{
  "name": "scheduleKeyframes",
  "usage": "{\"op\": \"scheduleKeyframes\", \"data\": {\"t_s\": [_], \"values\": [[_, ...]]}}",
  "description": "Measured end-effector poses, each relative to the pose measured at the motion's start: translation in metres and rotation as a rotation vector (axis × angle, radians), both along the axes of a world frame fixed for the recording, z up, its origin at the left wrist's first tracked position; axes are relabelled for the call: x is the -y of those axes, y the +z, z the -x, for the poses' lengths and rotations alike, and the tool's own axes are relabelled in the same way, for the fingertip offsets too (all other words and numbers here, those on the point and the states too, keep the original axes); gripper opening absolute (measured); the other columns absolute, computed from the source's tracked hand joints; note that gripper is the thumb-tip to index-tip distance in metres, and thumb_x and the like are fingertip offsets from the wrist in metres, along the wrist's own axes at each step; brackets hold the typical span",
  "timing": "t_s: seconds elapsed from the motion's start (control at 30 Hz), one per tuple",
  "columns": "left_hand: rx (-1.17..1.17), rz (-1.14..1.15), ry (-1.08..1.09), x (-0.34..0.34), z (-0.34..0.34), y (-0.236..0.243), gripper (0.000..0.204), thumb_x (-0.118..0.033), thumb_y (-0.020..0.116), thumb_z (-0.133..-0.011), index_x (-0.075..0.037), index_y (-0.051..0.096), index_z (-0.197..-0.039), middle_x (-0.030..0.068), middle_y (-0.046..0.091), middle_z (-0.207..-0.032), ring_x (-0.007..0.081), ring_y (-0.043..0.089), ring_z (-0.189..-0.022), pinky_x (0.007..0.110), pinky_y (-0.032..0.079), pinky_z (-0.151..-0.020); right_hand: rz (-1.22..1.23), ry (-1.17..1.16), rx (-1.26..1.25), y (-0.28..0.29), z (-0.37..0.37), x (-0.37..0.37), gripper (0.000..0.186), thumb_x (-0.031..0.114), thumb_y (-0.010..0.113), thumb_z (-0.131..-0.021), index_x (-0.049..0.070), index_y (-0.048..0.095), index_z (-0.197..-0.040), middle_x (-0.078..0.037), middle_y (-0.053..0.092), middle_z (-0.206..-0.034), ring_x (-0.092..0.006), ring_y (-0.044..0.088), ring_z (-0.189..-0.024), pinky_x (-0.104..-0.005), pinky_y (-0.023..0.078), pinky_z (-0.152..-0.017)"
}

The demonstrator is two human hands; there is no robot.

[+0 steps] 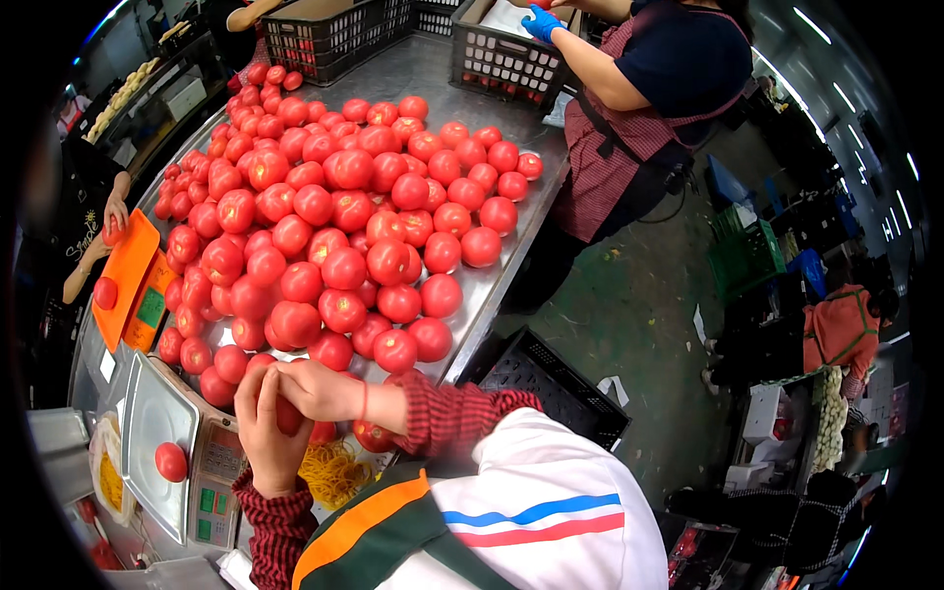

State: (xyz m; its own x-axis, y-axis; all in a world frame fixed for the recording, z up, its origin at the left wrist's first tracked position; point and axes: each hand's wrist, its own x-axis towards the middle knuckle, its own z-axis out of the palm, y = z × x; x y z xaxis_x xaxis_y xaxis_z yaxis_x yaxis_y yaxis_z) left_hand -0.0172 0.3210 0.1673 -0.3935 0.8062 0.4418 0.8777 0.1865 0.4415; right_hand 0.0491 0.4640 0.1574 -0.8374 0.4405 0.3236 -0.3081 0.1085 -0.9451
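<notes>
Both my hands come together at the near edge of a big heap of red tomatoes [349,169]. My left hand [270,433] is wrapped round one tomato [289,417], which shows between my hands. From the other side my right hand [329,390] closes over the top of it, its fingertips hidden. Just left of my hands is a scale [213,482] with a metal pan [147,433], and a single tomato [171,461] rests on the pan. Yellow rubber bands [334,474] lie in a loose heap beside my left wrist.
Across the metal table, a person in a checked apron [615,167] handles something at a black crate [506,64]. Another black crate [329,39] stands at the far end. At left, a person's hand [115,214] is by an orange tray [128,280]. A black crate [551,383] sits right of the table.
</notes>
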Motion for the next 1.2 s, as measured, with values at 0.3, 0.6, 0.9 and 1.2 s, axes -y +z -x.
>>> {"op": "scheduleKeyframes", "data": {"t_s": [0.3, 0.6, 0.9, 1.2], "values": [[-0.057, -0.247, 1.01, 0.22, 0.121, -0.029, 0.049, -0.024, 0.062, -0.095, 0.007, 0.051, -0.131, 0.0173, 0.058, -0.124, 0.0241, 0.057, -0.11, 0.036, 0.045, -0.098, -0.899, -1.01, 0.767, -0.094, -0.165, -0.219, 0.048, 0.021, 0.074, -0.073, 0.005, 0.058, -0.115, -0.019, 0.056, -0.116, -0.0392, 0.053, -0.109, -0.0475, 0.046, -0.093], [0.073, -0.21, 1.046, 0.276, 0.176, -0.098, 0.038, -0.024, 0.048, -0.098, -0.004, 0.054, -0.13, 0.0216, 0.053, -0.123, 0.036, 0.048, -0.116, 0.043, 0.037, -0.104, -0.561, -1.119, 0.511, -0.087, -0.151, -0.217, 0.05, 0.018, 0.083, -0.065, -0.003, 0.063, -0.106, -0.02, 0.068, -0.099, -0.0326, 0.064, -0.094, -0.043, 0.051, -0.088], [0.159, -0.3, 0.994, 0.272, 0.153, -0.062, 0.042, -0.023, 0.058, -0.092, -0.003, 0.056, -0.129, 0.0247, 0.053, -0.122, 0.0393, 0.052, -0.112, 0.041, 0.043, -0.098, -0.79, -0.08, -0.033, -0.003, 0.082, 0.028, 0.074, 0.014, 0.084, -0.066, 0.001, 0.05, -0.13, -0.016, 0.053, -0.123, -0.0313, 0.05, -0.118, -0.041, 0.04, -0.103], [-0.024, 0.561, 1.532, 0.501, -0.002, 0.048, 0.031, -0.021, 0.068, -0.085, -0.002, 0.069, -0.109, 0.0181, 0.068, -0.103, 0.0313, 0.063, -0.102, 0.049, 0.037, -0.101, -0.994, 0.111, -0.091, -0.017, 0.195, 0.139, 0.053, 0.02, 0.071, -0.082, 0.0, 0.054, -0.127, -0.024, 0.053, -0.13, -0.0395, 0.052, -0.119, -0.0431, 0.042, -0.102]]}}
